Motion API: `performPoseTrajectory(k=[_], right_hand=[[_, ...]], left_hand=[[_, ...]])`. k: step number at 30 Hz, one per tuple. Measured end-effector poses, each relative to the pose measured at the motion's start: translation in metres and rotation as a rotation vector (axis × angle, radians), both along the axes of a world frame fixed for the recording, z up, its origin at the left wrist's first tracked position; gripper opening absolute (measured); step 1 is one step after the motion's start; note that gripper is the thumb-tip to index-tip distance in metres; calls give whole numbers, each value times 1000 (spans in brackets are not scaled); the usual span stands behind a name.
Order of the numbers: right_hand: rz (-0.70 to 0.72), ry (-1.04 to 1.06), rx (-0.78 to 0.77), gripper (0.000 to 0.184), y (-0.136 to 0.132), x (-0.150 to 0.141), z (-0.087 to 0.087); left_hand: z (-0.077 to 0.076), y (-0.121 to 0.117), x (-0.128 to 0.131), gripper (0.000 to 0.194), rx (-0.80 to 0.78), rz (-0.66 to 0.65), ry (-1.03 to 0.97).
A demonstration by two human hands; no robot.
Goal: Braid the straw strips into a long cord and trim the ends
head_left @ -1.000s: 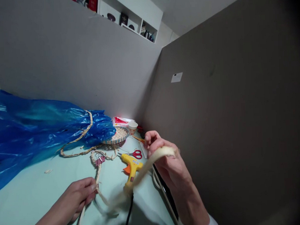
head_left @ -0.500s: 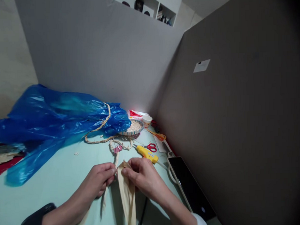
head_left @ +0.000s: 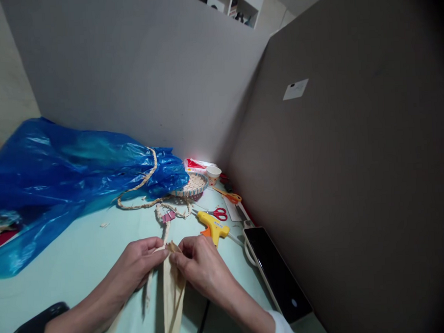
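A pale braided cord [head_left: 166, 232] runs toward me from a pink binder clip [head_left: 168, 216]. My left hand [head_left: 140, 261] is closed on the cord's near end, where loose strands hang below the fingers. With thumb and fingers pinched, my right hand [head_left: 202, 263] holds the top of a wide, cream-coloured husk-like strip [head_left: 171, 296]. The strip hangs down to the bottom edge of the view. Its upper end meets the cord between both hands, and the fingers partly hide that spot.
A yellow glue gun [head_left: 213, 225], red-handled scissors [head_left: 219, 214] and orange scissors [head_left: 232, 195] lie beyond my hands. A phone [head_left: 276, 272] lies at right. Behind stand a woven basket [head_left: 193, 183], a paper cup [head_left: 213, 173] and a blue plastic bag [head_left: 78, 163]. Partitions close off the back and right.
The strip's upper end has come left against the cord, and my right hand has moved with it, closer to my left hand. The whole view has shifted slightly.
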State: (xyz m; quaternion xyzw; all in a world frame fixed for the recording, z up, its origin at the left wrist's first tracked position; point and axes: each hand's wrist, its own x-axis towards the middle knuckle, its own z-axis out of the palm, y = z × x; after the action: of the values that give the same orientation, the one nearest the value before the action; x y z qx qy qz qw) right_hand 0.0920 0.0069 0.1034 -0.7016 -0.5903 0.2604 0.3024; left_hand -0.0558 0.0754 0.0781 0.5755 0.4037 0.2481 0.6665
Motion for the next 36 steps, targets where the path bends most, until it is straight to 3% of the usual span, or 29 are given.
performPoseTrajectory(k=[5, 13, 21, 27, 36], right_hand=[[24, -35, 33, 34, 1, -2, 0], [-12, -80, 83, 21, -3, -8, -4], [-5, -175, 204, 23, -3, -17, -9], [-5, -208, 306, 18, -6, -22, -23], [40, -275, 466, 12, -4, -19, -31]], left_hand=[[-12, 5, 1, 37, -13, 3, -30], [-18, 11, 0, 30, -60, -50, -90], [-26, 14, -1, 28, 94, -53, -43], [-31, 15, 0, 26, 120, -55, -46], [-31, 15, -1, 24, 187, -45, -31]])
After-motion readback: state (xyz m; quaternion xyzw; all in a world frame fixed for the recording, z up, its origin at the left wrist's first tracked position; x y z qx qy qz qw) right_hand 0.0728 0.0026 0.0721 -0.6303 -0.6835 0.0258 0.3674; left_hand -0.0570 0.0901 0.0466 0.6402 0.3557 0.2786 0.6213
